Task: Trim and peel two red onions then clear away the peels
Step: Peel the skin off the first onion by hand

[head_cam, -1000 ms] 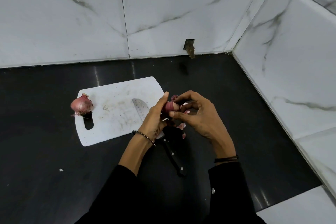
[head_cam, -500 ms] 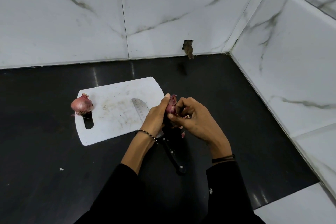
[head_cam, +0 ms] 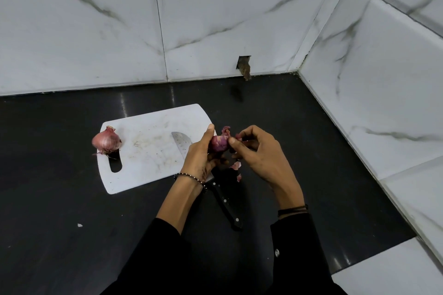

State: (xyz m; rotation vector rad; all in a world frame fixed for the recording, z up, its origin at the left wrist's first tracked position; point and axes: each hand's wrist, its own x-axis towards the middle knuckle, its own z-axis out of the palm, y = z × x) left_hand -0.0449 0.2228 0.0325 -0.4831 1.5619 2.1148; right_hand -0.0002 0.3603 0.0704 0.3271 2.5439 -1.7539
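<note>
Together left hand (head_cam: 199, 159), right hand (head_cam: 260, 157) grip part-peeled onion (head_cam: 219, 144) — whole onion (head_cam: 106, 142) on board (head_cam: 148, 165) edge.

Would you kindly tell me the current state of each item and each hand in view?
Held onion: partly peeled, lifted off the counter between both hands.
Second onion: unpeeled, resting at the cutting board's left end.
Knife: lying unheld, blade on the board, handle on the counter.
Peel scraps: loose on the counter beside the board.
Left hand: grips the held onion.
Right hand: pinches the held onion's skin.
</note>
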